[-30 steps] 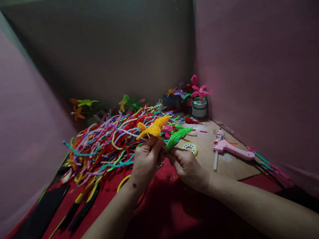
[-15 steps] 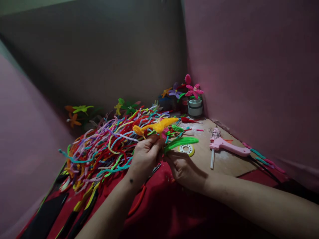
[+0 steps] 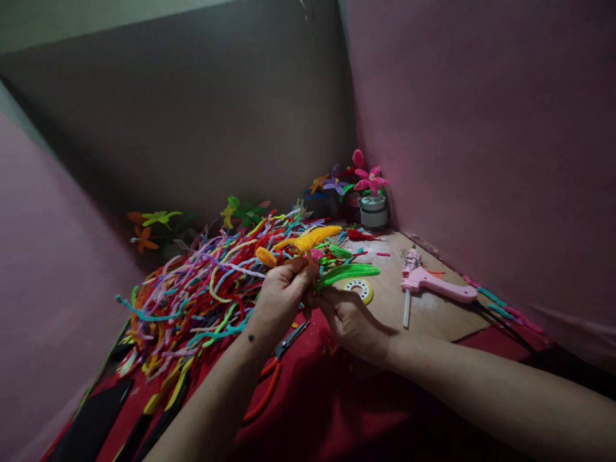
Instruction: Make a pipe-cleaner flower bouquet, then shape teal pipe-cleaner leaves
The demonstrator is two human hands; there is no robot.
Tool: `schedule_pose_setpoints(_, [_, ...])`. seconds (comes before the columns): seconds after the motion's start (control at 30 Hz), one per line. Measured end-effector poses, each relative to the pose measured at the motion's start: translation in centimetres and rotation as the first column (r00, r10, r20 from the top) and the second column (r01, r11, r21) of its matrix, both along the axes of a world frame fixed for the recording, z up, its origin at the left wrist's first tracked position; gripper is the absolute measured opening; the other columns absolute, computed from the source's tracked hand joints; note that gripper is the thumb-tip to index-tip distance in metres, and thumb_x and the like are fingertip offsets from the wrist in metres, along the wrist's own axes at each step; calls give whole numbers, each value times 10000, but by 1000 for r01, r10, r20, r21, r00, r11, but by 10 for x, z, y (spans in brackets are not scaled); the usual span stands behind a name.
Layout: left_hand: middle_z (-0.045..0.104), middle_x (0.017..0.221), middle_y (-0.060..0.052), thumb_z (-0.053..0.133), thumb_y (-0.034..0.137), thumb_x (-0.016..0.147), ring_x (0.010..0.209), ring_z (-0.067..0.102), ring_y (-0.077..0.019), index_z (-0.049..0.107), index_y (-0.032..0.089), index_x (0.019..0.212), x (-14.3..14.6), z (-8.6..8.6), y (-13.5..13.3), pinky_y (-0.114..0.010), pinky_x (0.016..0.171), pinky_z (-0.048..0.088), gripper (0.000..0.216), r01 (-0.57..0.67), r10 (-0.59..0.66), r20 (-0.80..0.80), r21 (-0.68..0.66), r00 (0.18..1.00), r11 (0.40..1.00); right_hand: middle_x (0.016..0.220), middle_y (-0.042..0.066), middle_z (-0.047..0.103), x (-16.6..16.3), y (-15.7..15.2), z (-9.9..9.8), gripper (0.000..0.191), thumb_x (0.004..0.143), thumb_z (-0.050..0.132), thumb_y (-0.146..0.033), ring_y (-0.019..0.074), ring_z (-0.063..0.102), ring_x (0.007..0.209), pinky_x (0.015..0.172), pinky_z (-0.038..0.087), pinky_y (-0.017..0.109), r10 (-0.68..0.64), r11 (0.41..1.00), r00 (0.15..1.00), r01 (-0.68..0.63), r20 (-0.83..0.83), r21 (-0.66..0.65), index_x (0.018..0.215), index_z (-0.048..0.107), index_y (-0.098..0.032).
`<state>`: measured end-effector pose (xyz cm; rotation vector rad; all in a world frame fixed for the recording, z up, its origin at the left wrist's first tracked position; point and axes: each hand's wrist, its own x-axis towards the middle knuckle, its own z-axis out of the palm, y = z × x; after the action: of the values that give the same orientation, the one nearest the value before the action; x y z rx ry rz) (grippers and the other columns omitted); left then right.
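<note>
A yellow-orange pipe-cleaner flower (image 3: pixel 308 239) stands above my left hand (image 3: pixel 283 292), whose thumb and fingers are closed on its stem. A fuzzy orange-yellow bud (image 3: pixel 265 256) sits beside the flower, just above that hand. Close against the left fingers, my right hand (image 3: pixel 353 324) is pinched at the base of a long green pipe-cleaner leaf (image 3: pixel 349 273), where it meets the stem. The leaf points out to the right. My fingers hide the joint and most of the lower stem.
A large heap of coloured pipe cleaners (image 3: pixel 192 292) lies left. Red-handled scissors (image 3: pixel 272 385) and yellow-black handled tools (image 3: pixel 166 398) lie in front. A tape roll (image 3: pixel 368 294) and a pink glue gun (image 3: pixel 437 287) rest on the board. Finished flowers (image 3: pixel 370 181) stand behind.
The view has shifted slightly. My left fingers have moved a little on the stem, near the leaf's base. More of the scissors shows between my forearms.
</note>
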<state>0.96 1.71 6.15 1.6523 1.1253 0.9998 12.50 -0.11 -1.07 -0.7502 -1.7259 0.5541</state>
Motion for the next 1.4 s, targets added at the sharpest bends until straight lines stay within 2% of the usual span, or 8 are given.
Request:
schedule_pose_setpoints(0.2, [527,535,20,492,410,789,397,447,-77,582,148,805,-6,2,16,-196,393,360,278,53,-57,90,52,994,997,536,-46,419,11,7,15,219,843,466,-320,77,400,503,500,342,202,-76,961,869,-67,-490,-269,686,522,-178])
schedule_pose_setpoints(0.33, [549,585,5,540,279,746,476,489,-101,605,148,774,-3,-10,47,-222,491,400,149,-98,159,-261,231,952,968,454,-96,244,29,27,23,223,775,550,-373,45,204,381,374,185,187,-111,942,605,-189,-788,-278,680,498,-177])
schedule_pose_setpoints(0.5, [592,945,-86,478,217,782,847,569,-199,602,193,951,21,-20,68,-287,713,430,211,32,436,-645,581,627,813,438,-116,245,38,37,30,218,682,644,-334,21,182,352,351,156,169,-139,928,505,-234,-852,-290,712,516,-160])
schedule_pose_setpoints(0.7, [526,970,-137,397,144,801,846,564,-238,578,140,920,38,-24,83,-287,598,430,216,186,572,-780,619,253,763,418,-114,262,38,39,29,229,699,628,-354,19,211,340,350,178,171,-185,934,519,-171,-835,-313,702,538,-144])
schedule_pose_setpoints(0.9, [525,963,-120,325,97,835,788,575,-185,553,130,981,32,-14,88,-267,626,431,272,229,604,-746,663,280,713,423,-105,267,45,45,29,266,756,555,-411,38,221,358,370,181,189,-224,944,534,-90,-816,-318,780,576,-147])
schedule_pose_setpoints(1.17, [541,883,-58,407,176,849,728,541,-140,589,177,910,11,29,45,-234,635,431,192,328,643,-545,838,538,436,803,53,622,55,50,25,265,795,486,-358,161,537,770,696,396,283,-506,862,715,402,-482,-307,833,642,-148])
schedule_pose_setpoints(1.3, [546,875,-55,414,167,847,738,541,-135,594,173,905,0,36,29,-230,646,432,189,316,655,-486,874,579,369,667,46,621,47,44,25,282,750,533,-414,140,545,595,533,390,251,-264,865,882,38,-390,-500,699,589,-143])
schedule_pose_setpoints(1.4, [548,870,-60,422,177,846,737,537,-141,598,172,909,-8,40,24,-236,638,433,187,320,680,-451,892,579,319,461,-21,503,38,36,25,295,700,572,-427,50,340,322,341,200,197,0,709,851,-370,-525,-600,644,522,-142])
